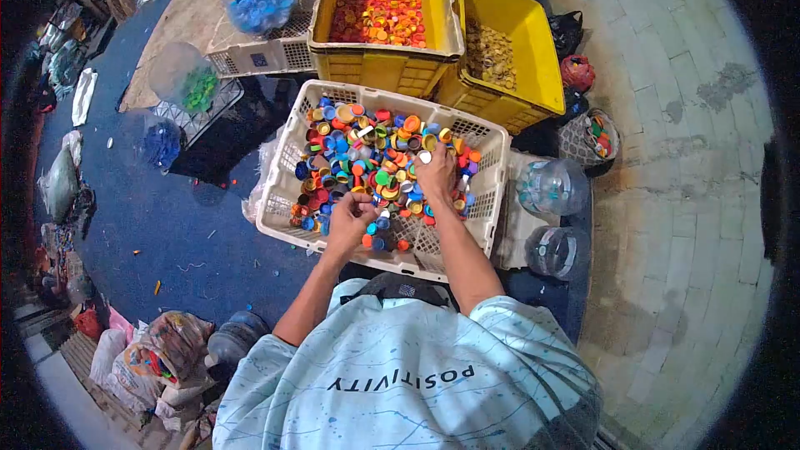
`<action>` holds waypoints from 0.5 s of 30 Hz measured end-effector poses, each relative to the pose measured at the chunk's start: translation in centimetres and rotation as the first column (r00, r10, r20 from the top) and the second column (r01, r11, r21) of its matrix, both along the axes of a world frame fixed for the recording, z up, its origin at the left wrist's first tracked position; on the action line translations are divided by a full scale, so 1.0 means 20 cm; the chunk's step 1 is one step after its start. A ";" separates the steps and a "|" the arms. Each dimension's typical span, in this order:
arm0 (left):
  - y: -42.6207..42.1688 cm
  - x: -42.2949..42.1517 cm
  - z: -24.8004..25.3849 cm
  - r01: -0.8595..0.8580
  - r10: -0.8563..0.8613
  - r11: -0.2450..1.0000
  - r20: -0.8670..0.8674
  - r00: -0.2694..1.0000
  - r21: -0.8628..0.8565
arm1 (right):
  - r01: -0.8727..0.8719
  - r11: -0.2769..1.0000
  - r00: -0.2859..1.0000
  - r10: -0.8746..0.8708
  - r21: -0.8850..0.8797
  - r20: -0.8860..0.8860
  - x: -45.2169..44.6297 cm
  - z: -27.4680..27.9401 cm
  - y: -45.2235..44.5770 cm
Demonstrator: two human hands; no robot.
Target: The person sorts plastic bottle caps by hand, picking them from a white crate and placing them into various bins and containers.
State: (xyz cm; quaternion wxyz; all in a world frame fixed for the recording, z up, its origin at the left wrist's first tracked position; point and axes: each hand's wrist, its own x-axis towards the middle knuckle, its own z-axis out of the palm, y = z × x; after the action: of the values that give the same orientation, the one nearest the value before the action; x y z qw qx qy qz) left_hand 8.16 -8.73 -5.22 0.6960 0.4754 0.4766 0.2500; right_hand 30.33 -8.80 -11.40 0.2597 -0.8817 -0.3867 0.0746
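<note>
A white plastic crate point(279, 187) with slatted sides sits in front of me, holding a heap of mixed-colour plastic bottle caps point(382, 177). My right hand point(436, 175) reaches into the right part of the heap, fingers closed, with a white bottle cap point(425, 157) at its thumb and fingertips. Over the near left part of the heap is my left hand point(352, 218), its fingers curled in toward the thumb. Whatever those left fingers hold, if anything, is too small to make out. A few caps lie apart near the crate's front side.
Behind the crate stand a yellow bin point(383, 57) of red and orange caps and another yellow bin point(533, 58) of pale caps. Left are clear containers of blue caps point(262, 2), green caps point(200, 90) and dark blue caps point(162, 143). Cut clear bottles point(552, 187) stand right.
</note>
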 end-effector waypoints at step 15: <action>0.08 0.38 -0.19 0.456 -0.050 0.630 -0.554 0.831 0.628 | 0.703 0.638 0.164 0.285 0.315 -0.944 0.11 0.38 -0.34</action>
State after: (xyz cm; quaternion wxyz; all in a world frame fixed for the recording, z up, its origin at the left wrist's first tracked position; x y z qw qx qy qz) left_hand 15.85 -7.17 -9.04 0.3281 0.8260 0.4177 0.1888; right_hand 32.60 -15.60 -3.71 0.7715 -0.4885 0.0214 0.4071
